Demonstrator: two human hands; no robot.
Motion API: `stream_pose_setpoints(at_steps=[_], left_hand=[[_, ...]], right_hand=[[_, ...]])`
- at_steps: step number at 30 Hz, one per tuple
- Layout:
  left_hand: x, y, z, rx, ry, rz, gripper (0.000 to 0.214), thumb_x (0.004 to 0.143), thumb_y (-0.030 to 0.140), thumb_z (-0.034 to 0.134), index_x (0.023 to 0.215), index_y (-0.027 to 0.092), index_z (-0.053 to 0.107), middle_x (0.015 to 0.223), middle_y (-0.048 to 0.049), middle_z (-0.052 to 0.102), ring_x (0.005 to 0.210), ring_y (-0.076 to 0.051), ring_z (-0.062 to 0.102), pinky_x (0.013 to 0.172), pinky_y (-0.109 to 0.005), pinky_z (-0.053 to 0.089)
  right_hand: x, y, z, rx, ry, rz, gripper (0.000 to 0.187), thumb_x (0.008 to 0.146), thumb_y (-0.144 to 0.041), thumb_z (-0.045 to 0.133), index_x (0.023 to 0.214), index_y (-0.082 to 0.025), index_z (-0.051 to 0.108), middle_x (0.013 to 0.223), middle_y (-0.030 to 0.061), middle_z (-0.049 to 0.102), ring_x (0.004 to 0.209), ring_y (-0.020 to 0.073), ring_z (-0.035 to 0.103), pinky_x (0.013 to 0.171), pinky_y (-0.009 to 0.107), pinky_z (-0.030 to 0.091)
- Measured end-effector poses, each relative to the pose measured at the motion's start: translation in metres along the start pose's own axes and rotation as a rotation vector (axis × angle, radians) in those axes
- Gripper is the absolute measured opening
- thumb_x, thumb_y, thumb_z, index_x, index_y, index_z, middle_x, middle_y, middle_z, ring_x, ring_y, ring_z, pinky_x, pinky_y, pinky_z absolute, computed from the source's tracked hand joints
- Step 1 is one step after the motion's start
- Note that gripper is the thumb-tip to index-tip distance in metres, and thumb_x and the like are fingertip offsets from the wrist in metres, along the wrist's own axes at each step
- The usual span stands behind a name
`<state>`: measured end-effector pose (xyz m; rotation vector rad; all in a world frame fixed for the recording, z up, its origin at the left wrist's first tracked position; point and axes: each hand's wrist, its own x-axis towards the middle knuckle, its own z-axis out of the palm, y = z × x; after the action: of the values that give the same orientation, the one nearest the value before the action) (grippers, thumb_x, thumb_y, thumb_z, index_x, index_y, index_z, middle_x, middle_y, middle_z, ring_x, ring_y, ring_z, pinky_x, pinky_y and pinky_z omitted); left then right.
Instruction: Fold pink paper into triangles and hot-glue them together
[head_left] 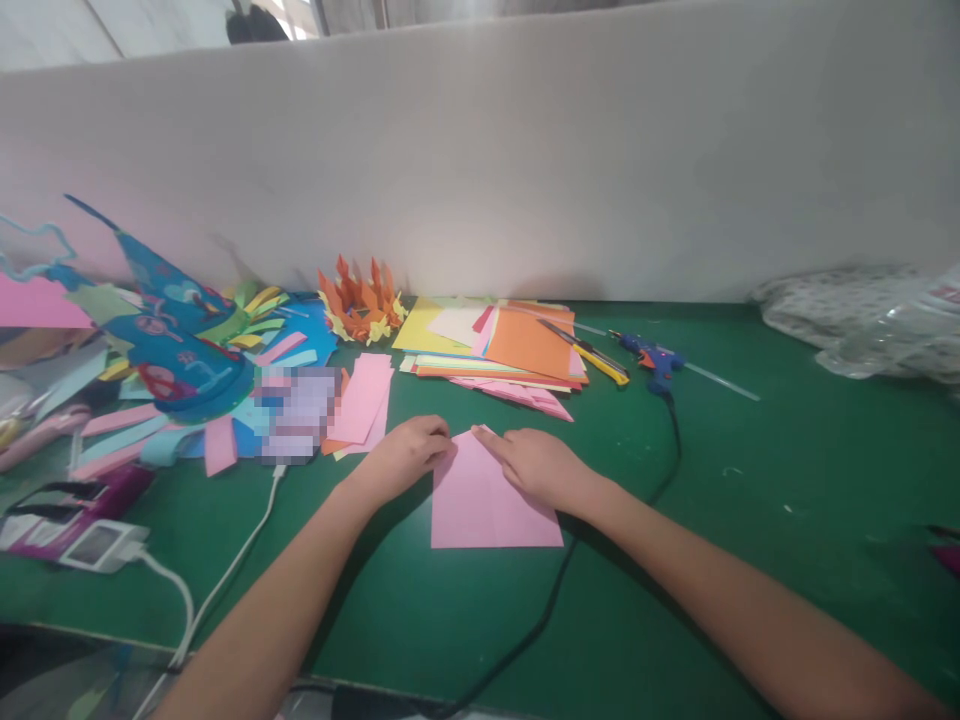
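Note:
A pink sheet of paper (pixel 491 505) lies on the green table in front of me, with a faint crease down its middle and its upper corners angled in toward a point. My left hand (pixel 411 455) is at its upper left edge, thumb and fingers pinched together on the paper. My right hand (pixel 544 465) rests on the upper right side, index finger stretched toward the top point and pressing the paper. The other right fingers are partly curled. Just beyond my left hand lie pink paper strips (pixel 364 400).
Behind the sheet is a stack of coloured paper (pixel 532 340) with a yellow utility knife (pixel 600 362). A blue glue gun (pixel 656 362) trails a black cord (pixel 551 600) under my right arm. An orange paper crown (pixel 362 305), blue cone hats (pixel 187 355) and a plastic bottle (pixel 892 325) stand around.

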<state>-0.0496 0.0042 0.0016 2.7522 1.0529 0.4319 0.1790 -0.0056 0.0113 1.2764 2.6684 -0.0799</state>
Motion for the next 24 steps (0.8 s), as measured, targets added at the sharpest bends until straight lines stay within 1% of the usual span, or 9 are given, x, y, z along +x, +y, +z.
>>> stream_pose_setpoints(at_steps=[6,11,14,17,20,24], left_hand=[[0.001,0.000,0.000,-0.002,0.005,0.007,0.024,0.085,0.006,0.046,0.079,0.017,0.067,0.087,-0.0047,0.057,0.078,-0.014,0.054,0.071,-0.025,0.044],[0.002,-0.001,0.002,-0.012,0.008,0.008,0.024,0.085,0.006,0.046,0.078,0.016,0.067,0.091,-0.0055,0.060,0.082,-0.015,0.056,0.074,-0.027,0.046],[0.003,-0.001,0.000,-0.030,0.022,0.056,0.023,0.087,0.008,0.046,0.081,0.016,0.067,0.103,-0.0071,0.063,0.090,-0.016,0.059,0.080,-0.029,0.047],[0.005,0.000,-0.005,-0.050,0.001,0.142,0.024,0.088,0.008,0.044,0.091,0.016,0.067,0.110,-0.0077,0.065,0.095,-0.017,0.059,0.085,-0.031,0.048],[0.005,0.003,-0.012,-0.058,-0.046,0.166,0.026,0.087,0.007,0.043,0.097,0.016,0.066,0.104,-0.0070,0.068,0.095,-0.017,0.059,0.085,-0.031,0.048],[0.006,0.011,-0.018,-0.057,-0.026,0.127,0.024,0.087,0.011,0.044,0.097,0.017,0.066,0.096,-0.0066,0.068,0.092,-0.017,0.058,0.085,-0.031,0.046]], right_hand=[[0.000,0.000,-0.002,-0.017,0.004,0.000,0.052,0.090,-0.018,0.030,0.142,-0.019,0.030,0.087,0.0103,0.063,0.072,0.0216,0.058,0.055,0.028,0.030],[-0.001,-0.001,-0.002,-0.012,0.001,0.000,0.051,0.091,-0.018,0.030,0.142,-0.020,0.029,0.088,0.0105,0.064,0.073,0.0216,0.058,0.056,0.028,0.031],[0.000,-0.001,-0.002,-0.006,-0.009,0.004,0.051,0.091,-0.018,0.030,0.141,-0.019,0.029,0.089,0.0112,0.064,0.074,0.0214,0.059,0.058,0.028,0.033],[0.000,-0.001,-0.002,0.004,-0.014,0.004,0.051,0.091,-0.018,0.030,0.142,-0.019,0.028,0.089,0.0117,0.064,0.075,0.0214,0.059,0.060,0.028,0.034],[0.000,-0.001,-0.003,0.011,-0.010,0.001,0.051,0.091,-0.017,0.030,0.142,-0.018,0.029,0.089,0.0117,0.064,0.075,0.0212,0.059,0.061,0.028,0.034],[-0.001,-0.001,-0.002,0.014,0.010,-0.002,0.050,0.092,-0.018,0.029,0.141,-0.018,0.030,0.089,0.0113,0.064,0.076,0.0210,0.059,0.061,0.028,0.035]])
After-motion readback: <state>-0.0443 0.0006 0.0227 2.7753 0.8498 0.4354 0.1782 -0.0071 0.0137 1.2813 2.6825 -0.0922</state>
